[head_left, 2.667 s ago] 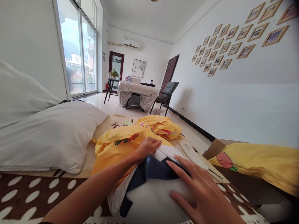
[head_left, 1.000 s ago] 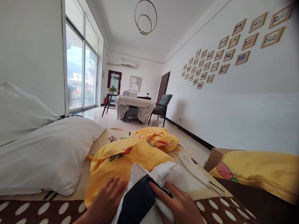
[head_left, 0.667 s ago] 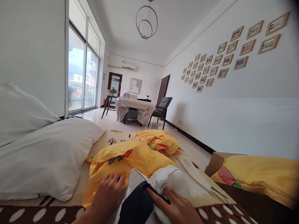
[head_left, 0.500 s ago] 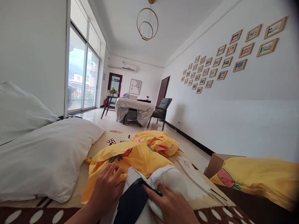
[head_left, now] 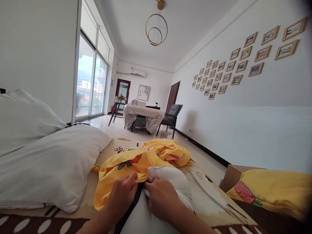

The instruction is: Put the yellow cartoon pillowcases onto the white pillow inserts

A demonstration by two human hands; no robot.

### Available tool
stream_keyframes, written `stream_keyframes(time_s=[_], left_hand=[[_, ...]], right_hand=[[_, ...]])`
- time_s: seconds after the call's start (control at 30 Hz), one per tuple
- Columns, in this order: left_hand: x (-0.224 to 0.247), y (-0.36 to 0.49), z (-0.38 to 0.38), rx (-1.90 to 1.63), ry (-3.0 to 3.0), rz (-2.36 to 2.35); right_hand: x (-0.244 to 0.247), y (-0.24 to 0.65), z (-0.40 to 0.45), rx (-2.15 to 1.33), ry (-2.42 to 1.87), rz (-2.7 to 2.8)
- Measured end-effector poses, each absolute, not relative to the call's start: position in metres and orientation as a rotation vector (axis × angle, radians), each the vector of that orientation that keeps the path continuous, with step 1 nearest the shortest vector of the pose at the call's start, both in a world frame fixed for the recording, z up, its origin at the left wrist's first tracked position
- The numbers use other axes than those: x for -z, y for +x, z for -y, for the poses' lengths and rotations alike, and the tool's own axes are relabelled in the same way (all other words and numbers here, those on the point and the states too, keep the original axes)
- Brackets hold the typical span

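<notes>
A yellow pillowcase with a carrot print lies spread and rumpled in front of me. My left hand is closed on its near edge, fingers pinched together. Close beside it, my right hand is closed on a white pillow, near its corner. That pillow runs from under my right hand down toward the bottom of the picture. Between my hands and below them shows a dark navy strip of fabric. The fingertips of both hands nearly meet at the pillowcase's edge, and some are hidden.
Two white pillows, a nearer one and a farther one, lie at left. A patterned beige blanket is underneath. At right, a cardboard box holds a yellow carrot-print pillow. Farther back stand a covered table and a chair.
My left hand has moved right and closed on the pillowcase edge. My right hand has moved up beside it, and the white pillow has shifted toward the pillowcase. The view has tilted slightly.
</notes>
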State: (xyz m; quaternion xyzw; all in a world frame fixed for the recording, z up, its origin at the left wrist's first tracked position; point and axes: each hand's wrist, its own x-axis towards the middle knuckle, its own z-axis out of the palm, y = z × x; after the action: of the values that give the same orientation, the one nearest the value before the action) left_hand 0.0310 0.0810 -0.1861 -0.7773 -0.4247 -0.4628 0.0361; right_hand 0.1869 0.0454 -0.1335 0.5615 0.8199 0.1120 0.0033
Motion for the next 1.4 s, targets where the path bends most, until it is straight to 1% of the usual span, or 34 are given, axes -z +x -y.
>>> stream_keyframes(time_s=[0.07,0.13,0.2,0.33,0.43,0.53,0.6,0.7,0.9,0.97,1.1,1.17,1.27,1.4], left_hand=[[0.187,0.034,-0.068,1.248,-2.236,0.981],[0.184,0.033,-0.056,1.076,-2.106,0.797],[0.183,0.03,-0.048,0.939,-2.007,0.828],[0.199,0.016,-0.045,0.858,-1.879,1.173],[0.222,0.005,-0.047,0.974,-1.854,1.207],[0.234,-0.001,-0.048,1.163,-1.769,1.032],[0.232,0.0,-0.049,1.181,-1.767,0.859],[0.215,0.009,-0.053,1.081,-1.838,0.742],[0.181,0.043,-0.063,1.111,-1.878,0.762],[0.176,0.052,-0.065,1.107,-1.93,0.765],[0.173,0.058,-0.063,1.086,-2.12,0.927],[0.173,0.057,-0.058,1.2,-2.332,1.028],[0.18,0.054,-0.048,1.484,-2.593,1.169],[0.195,0.059,-0.04,1.621,-2.588,1.237]], right_hand=[[0.137,0.19,-0.044,-0.377,1.869,-2.527],[0.14,0.195,-0.04,-0.418,1.956,-2.485],[0.14,0.204,-0.037,-0.467,2.021,-2.446],[0.136,0.224,-0.037,-0.504,2.112,-2.345],[0.133,0.233,-0.041,-0.488,2.149,-2.31],[0.132,0.239,-0.045,-0.474,2.183,-2.296],[0.131,0.246,-0.047,-0.471,2.227,-2.286],[0.131,0.264,-0.047,-0.446,2.325,-2.293],[0.143,0.316,-0.041,-0.401,2.558,-2.311],[0.15,0.328,-0.038,-0.384,2.624,-2.304],[0.155,0.336,-0.036,-0.279,2.704,-2.274],[0.154,0.335,-0.037,-0.263,2.708,-2.259],[0.151,0.329,-0.039,-0.313,2.681,-2.264],[0.147,0.319,-0.039,-0.383,2.613,-2.286]])
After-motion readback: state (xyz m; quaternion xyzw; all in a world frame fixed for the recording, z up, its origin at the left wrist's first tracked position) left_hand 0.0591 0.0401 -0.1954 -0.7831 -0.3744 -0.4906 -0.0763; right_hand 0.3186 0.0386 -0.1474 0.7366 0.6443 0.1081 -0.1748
